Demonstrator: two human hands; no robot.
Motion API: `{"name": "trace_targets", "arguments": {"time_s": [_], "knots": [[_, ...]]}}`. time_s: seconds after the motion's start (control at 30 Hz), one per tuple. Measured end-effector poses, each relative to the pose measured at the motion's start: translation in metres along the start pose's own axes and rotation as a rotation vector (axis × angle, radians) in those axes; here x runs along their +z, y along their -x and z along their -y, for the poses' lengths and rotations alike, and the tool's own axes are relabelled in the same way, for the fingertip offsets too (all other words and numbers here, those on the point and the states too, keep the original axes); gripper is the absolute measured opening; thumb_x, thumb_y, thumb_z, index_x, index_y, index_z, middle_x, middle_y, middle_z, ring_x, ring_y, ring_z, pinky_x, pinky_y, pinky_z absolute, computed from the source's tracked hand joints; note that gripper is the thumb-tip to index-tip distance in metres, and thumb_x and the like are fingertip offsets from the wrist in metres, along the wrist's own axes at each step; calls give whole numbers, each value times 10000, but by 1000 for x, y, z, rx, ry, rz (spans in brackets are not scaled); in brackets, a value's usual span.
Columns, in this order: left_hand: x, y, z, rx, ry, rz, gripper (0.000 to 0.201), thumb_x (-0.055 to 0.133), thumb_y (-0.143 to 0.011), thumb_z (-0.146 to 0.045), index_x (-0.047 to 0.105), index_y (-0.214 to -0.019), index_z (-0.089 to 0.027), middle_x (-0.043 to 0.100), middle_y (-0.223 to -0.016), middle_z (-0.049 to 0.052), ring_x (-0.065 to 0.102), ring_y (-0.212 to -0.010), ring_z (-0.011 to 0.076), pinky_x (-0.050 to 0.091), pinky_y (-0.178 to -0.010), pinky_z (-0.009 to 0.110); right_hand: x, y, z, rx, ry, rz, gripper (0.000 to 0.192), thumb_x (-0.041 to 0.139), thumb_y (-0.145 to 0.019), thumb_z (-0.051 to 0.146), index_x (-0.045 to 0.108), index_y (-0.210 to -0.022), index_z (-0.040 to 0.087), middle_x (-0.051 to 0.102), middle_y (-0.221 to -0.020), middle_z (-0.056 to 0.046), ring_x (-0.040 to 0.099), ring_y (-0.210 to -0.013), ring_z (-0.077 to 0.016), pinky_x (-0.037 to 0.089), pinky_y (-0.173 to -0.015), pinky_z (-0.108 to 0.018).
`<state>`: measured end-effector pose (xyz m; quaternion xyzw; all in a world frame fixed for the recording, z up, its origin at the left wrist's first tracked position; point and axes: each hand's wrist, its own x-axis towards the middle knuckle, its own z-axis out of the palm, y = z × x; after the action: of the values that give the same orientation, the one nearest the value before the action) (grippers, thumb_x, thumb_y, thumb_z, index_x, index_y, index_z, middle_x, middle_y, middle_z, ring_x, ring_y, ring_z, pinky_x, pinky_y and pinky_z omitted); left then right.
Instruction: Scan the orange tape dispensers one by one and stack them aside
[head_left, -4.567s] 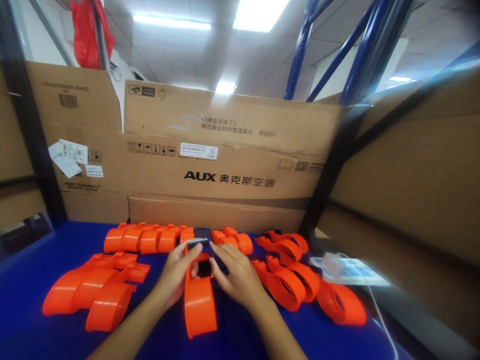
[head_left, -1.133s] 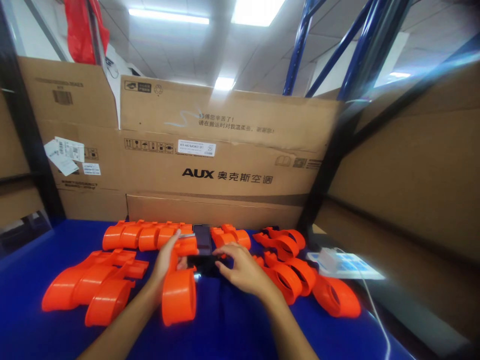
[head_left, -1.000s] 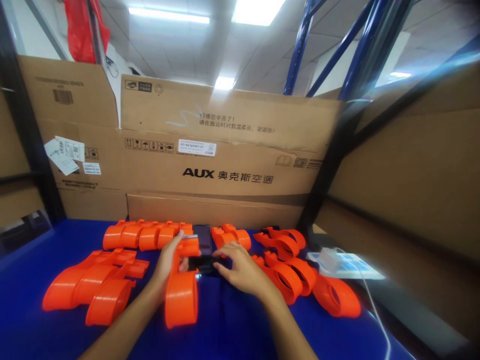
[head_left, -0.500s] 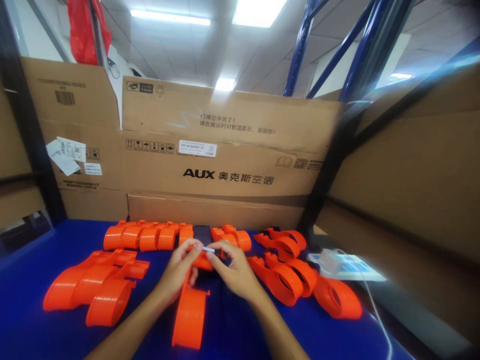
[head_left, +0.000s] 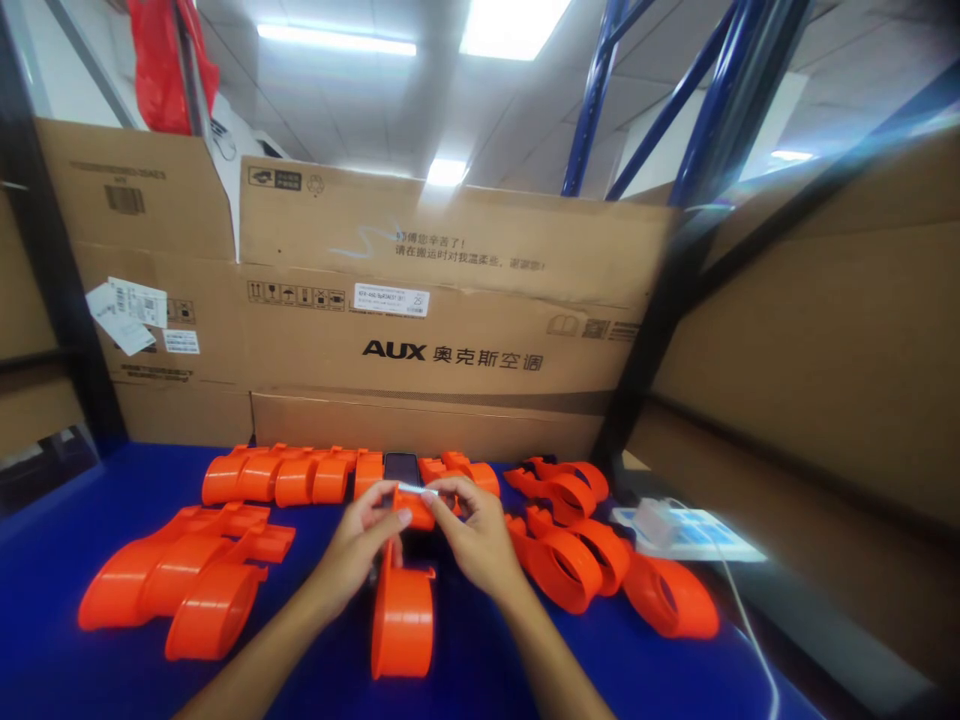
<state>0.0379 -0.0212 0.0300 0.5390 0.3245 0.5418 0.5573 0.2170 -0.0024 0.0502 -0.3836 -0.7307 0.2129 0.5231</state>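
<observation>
My left hand (head_left: 356, 545) is closed on an orange plastic part (head_left: 403, 622) that has a wide round loop at its lower end and a block-like top. Along the top edge of that part lies a small whitish strip or rod (head_left: 414, 490), too small to identify. The fingertips of my right hand (head_left: 478, 535) pinch the strip's right end. My left index fingertip is by its left end, and the left thumb presses on the orange top. Just beyond my hands lies a dark phone-like device (head_left: 401, 468).
Several similar orange parts (head_left: 256, 478) line the back of the blue table (head_left: 300, 640). Others lie at left (head_left: 180, 570) and right (head_left: 570, 570). At far right a white power strip (head_left: 690, 535) has a cable. Cardboard (head_left: 450, 330) walls the back; dark rack posts stand either side.
The orange part has shifted right and swung more upright. The strip, formerly pinched between both hands' fingertips, now sits along the part's top. My left thumb has moved down.
</observation>
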Motion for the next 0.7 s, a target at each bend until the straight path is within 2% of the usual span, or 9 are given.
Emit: {"name": "trace_targets", "arguments": {"time_s": [0.27, 0.53, 0.7], "knots": [[-3, 0, 5, 3, -38, -62, 520, 683, -814, -439, 518, -1229, -171, 596, -523, -44, 529, -425, 126, 344, -451, 214, 5, 0, -1, 14, -48, -26, 209, 628, -900, 371, 728, -954, 195, 725, -878, -51, 644, -803, -198, 504, -737, -302], [-3, 1, -6, 94, -94, -118, 547, 705, -795, -435, 561, -1234, -143, 578, -525, -48, 527, -420, 122, 384, -457, 227, 0, -1, 10, 9, 6, -68, 195, 623, -901, 370, 720, -931, 203, 722, -849, -27, 610, -743, -176, 461, -683, -274], [-15, -3, -4, 133, -65, -263, 548, 722, -760, -446, 584, -1188, -132, 549, -450, -64, 480, -367, 114, 365, -421, 225, -11, -3, 8, 32, 41, -139, 228, 611, -899, 399, 698, -899, 189, 683, -801, -28, 560, -681, -167, 432, -634, -268]]}}
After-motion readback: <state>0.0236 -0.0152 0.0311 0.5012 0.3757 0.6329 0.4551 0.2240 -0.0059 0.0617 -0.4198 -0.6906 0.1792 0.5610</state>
